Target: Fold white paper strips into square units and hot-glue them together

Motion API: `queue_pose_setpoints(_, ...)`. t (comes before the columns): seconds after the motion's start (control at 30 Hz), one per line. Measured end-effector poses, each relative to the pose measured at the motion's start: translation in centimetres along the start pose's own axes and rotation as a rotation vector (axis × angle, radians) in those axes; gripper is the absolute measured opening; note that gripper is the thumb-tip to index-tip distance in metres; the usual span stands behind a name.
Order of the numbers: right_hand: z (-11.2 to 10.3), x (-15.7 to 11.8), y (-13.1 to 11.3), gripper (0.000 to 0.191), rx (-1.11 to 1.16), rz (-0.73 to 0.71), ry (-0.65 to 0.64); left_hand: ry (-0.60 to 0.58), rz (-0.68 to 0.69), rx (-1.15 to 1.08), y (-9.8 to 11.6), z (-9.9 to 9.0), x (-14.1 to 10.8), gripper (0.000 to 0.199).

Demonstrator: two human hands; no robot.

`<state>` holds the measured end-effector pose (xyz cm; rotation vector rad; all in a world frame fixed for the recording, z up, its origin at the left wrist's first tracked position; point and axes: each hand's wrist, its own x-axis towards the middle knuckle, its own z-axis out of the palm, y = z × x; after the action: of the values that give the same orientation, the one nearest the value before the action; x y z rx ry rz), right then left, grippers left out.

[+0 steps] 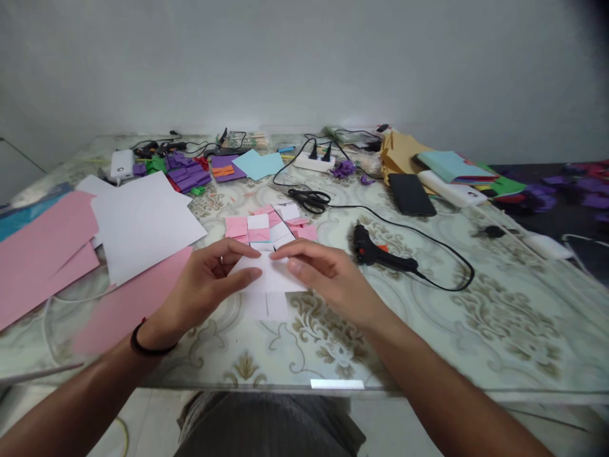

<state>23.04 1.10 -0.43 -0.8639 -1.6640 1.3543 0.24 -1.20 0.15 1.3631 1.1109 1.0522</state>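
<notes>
A small white sheet of paper (271, 279) is held up just over the table, its upper edge pinched at both ends. My left hand (209, 276) grips it from the left between thumb and index finger. From the right, my right hand (328, 273) holds it the same way. Below the sheet, a pale rectangle with a dark line (267, 306) shows on the tabletop; whether it is paper or a reflection I cannot tell. Just beyond my fingers lie several folded pink and white paper pieces (259, 227).
A black glue gun (380, 251) with its cord lies to the right, near a black phone (412, 195). Black-handled scissors (309, 200) lie behind the folded pieces. White sheets (147, 222) and pink sheets (42, 247) cover the left side. A power strip (314, 162) stands at the back.
</notes>
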Motion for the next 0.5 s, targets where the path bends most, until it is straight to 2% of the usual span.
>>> queue_pose_setpoints(0.07,0.5,0.1,0.7,0.027,0.047,0.045,0.109,0.011,-0.002,0.01,-0.1,0.1,0.1,0.023)
queue_pose_setpoints(0.17,1.2,0.0,1.2,0.032,0.013,0.05,0.159,-0.016,-0.063,0.034,-0.2,0.2,0.1,0.031)
queue_pose_setpoints(0.27,1.6,-0.3,1.1,0.026,-0.085,0.004,0.149,-0.036,-0.088,0.131,-0.2,0.5,0.0,0.022)
queue_pose_setpoints(0.33,1.7,-0.4,1.0,0.017,-0.152,-0.002,0.148,-0.002,-0.075,0.153,-0.1,0.6,0.0,0.023)
queue_pose_setpoints(0.4,1.8,-0.5,0.9,0.011,-0.216,-0.008,0.176,0.03,-0.067,0.136,0.0,0.8,-0.1,0.023)
queue_pose_setpoints(0.5,2.0,-0.7,0.9,0.003,-0.297,-0.104,0.247,-0.016,-0.066,0.132,0.0,0.9,-0.3,0.022)
